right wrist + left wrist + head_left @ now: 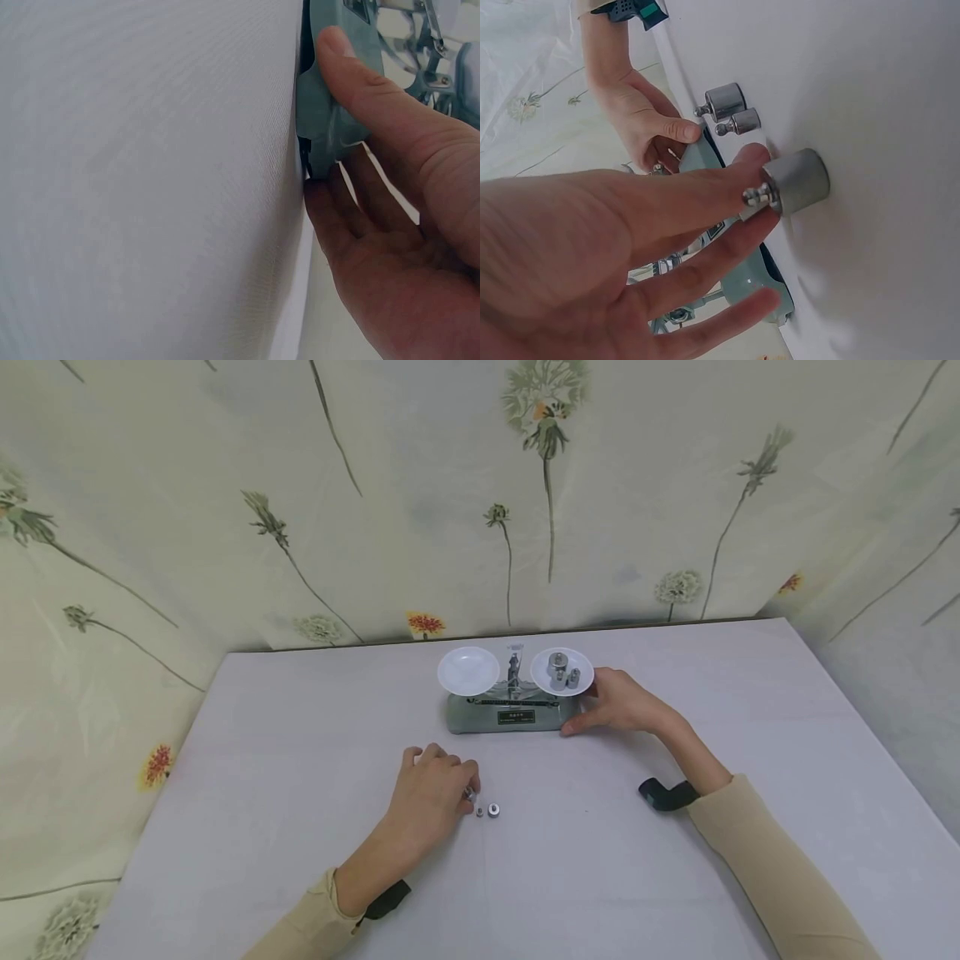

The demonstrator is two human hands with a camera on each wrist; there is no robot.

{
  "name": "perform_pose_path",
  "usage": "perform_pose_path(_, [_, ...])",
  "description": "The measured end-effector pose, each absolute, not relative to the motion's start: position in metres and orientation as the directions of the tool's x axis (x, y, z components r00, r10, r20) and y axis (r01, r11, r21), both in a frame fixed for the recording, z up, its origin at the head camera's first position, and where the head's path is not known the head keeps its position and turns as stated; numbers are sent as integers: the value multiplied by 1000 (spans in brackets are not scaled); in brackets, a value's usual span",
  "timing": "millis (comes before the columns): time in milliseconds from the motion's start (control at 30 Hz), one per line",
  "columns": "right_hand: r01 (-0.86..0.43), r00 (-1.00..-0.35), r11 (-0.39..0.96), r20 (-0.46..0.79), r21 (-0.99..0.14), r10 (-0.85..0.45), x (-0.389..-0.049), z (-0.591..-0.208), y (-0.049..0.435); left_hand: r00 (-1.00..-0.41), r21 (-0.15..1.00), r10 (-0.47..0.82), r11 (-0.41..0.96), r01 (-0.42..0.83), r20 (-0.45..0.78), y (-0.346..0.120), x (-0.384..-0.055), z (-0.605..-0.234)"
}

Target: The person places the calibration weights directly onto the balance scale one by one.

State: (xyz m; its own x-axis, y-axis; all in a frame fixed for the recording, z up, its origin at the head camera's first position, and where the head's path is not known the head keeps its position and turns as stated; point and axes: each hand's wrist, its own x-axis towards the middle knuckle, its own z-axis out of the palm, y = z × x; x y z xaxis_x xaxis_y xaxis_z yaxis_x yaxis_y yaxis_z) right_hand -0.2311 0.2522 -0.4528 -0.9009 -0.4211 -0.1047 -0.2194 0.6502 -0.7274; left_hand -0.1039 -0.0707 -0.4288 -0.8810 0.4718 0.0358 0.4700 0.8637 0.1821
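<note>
My left hand [431,793] pinches a cylindrical metal weight [801,182] with a small knob between thumb and finger, low over the table; the other fingers spread out. Beside it stand two smaller knobbed weights, a wider one [493,810] and a narrow one [480,812]. My right hand [622,702] grips the right end of a green balance scale [472,717], thumb on the front of its base and fingers behind. On the scale's right white pan [583,659] are several metal weights [558,662], while the left white pan [468,671] holds nothing.
A white cloth covers the table [315,727], with the scale near its back edge. Behind rises a flower-printed curtain [420,527]. Dark devices are strapped at both wrists, the right one [667,795] sticking out beside the sleeve.
</note>
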Motion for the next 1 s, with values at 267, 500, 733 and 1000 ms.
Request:
perform_pose_path(267, [-227, -899, 646, -99, -729, -428, -231, -452, 252, -889, 175, 451, 872, 457, 74, -70, -105, -427])
perform_pose_path(500, [-236, -899, 651, -93, -721, -429, -230, -452, 252, -895, 174, 435, 878, 446, 99, -71, -104, -427])
perform_pose_path(733, [-246, -893, 636, -85, -731, -443, -230, -454, 252, -907, 208, 410, 883, 421, 93, -71, -105, -423])
perform_pose_path(1000, [-240, -891, 625, -87, -743, -445, -230, -451, 252, -907, 208, 402, 883, 421, 127, -71, -111, -416])
